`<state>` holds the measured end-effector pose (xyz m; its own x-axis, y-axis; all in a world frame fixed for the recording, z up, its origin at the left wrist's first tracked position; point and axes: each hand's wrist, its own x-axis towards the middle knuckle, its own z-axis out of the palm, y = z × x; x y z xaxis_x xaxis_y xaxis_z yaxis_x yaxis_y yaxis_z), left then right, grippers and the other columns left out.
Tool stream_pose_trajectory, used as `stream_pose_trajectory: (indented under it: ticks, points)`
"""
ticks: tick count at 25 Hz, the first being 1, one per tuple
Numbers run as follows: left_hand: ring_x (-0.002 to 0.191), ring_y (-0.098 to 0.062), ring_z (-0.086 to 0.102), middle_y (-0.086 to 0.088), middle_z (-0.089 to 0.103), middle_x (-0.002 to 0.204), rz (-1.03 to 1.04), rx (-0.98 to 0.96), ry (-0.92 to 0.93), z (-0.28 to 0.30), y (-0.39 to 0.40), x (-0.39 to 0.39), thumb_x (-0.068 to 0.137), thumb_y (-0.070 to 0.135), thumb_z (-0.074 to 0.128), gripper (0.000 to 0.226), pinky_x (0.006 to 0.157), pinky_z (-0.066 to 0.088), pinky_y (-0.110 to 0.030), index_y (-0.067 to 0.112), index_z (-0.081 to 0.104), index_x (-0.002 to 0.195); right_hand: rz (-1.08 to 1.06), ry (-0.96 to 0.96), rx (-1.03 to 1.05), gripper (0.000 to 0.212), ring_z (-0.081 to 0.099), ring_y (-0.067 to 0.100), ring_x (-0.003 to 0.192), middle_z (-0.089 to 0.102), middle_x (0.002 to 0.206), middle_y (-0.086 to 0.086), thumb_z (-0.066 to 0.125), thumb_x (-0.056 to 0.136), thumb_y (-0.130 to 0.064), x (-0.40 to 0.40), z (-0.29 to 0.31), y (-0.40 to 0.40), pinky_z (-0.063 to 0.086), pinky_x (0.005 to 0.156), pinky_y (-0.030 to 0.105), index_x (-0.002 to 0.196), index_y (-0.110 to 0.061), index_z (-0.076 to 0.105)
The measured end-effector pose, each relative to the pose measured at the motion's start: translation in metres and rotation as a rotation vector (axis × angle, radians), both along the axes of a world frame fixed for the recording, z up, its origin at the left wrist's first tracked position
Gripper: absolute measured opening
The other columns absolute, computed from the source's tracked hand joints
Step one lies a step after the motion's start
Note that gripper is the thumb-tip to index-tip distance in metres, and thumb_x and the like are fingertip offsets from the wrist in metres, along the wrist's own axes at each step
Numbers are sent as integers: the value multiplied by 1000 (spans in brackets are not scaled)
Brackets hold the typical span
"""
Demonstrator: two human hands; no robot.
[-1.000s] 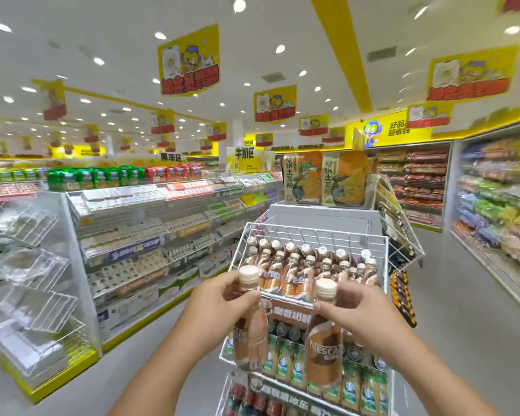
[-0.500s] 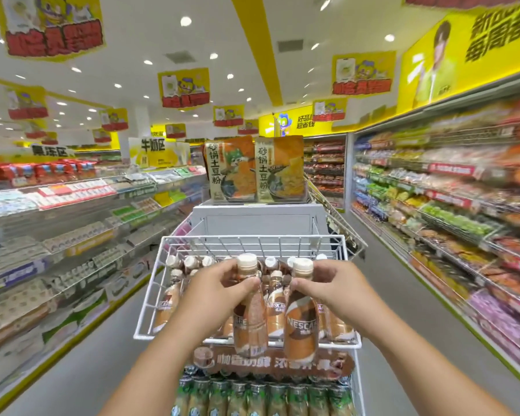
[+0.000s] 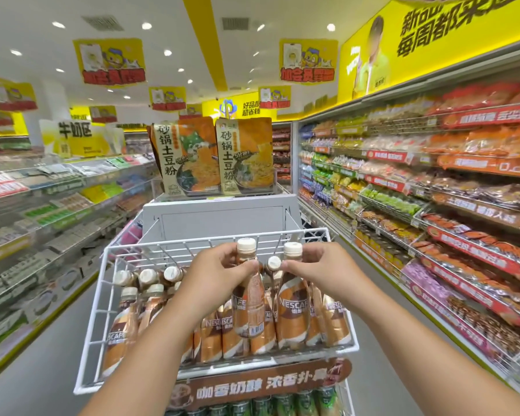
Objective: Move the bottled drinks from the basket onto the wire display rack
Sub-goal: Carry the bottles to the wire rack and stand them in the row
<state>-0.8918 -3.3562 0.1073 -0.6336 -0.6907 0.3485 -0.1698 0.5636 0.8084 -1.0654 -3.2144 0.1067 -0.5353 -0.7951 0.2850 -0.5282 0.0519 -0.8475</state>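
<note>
Your left hand [image 3: 222,274] is closed around the neck of one coffee bottle [image 3: 248,298], and your right hand [image 3: 321,271] grips the neck of a second bottle [image 3: 291,304] — both held upright over the front row of the white wire rack [image 3: 90,325]. The rack's top tier already carries a good stock: a full front row to the centre and right, and more bottles [image 3: 147,277] standing behind on the left. Gaps show at the back right, so room remains. The two bottles in hand are not yet released; whether their bases touch the wire cannot be told. The basket you are drawing from is out of view, so what is left in it cannot be judged — placement appears well advanced, not finished.
</note>
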Motion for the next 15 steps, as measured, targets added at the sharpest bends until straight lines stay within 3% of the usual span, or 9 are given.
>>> stream_pose_trajectory:
  ticks: [5, 8, 10, 12, 15]
  points:
    - [76, 8, 70, 28, 74, 82, 3, 45, -43, -14, -3, -26, 89, 32, 78, 4, 69, 53, -17, 33, 75, 92, -13, -18, 54, 15, 77, 7, 80, 80, 83, -8, 81, 87, -32, -18, -4, 0, 57, 86, 32, 97, -22, 80]
    - [78, 10, 68, 25, 73, 78, 30, 76, -67, -24, -7, -35, 88, 37, 78, 6, 64, 47, -12, 39, 73, 91, -31, 5, 114, 16, 77, 8, 79, 80, 81, -7, 80, 87, -35, -27, -13, -6, 57, 83, 32, 93, -20, 80]
    - [91, 4, 68, 24, 70, 90, 40, 118, -69, -33, -9, -42, 87, 40, 78, 10, 74, 52, -19, 39, 73, 95, -83, 27, 158, 26, 76, 11, 78, 79, 79, -6, 81, 84, -43, -33, -21, -11, 57, 79, 34, 86, -17, 79]
    - [104, -5, 67, 17, 70, 107, 59, 146, -101, -42, -14, -49, 85, 46, 79, 29, 89, 56, -30, 33, 74, 110, -121, 34, 200, 31, 73, 11, 71, 76, 73, -6, 81, 82, -47, -38, -27, -17, 54, 71, 32, 77, -16, 75]
    - [106, -13, 69, 7, 72, 117, 65, 172, -133, -51, -20, -58, 83, 48, 80, 47, 96, 56, -36, 25, 71, 123, -155, 17, 260, 36, 57, 13, 60, 63, 65, -2, 81, 83, -44, -43, -35, -26, 42, 61, 30, 66, -17, 63]
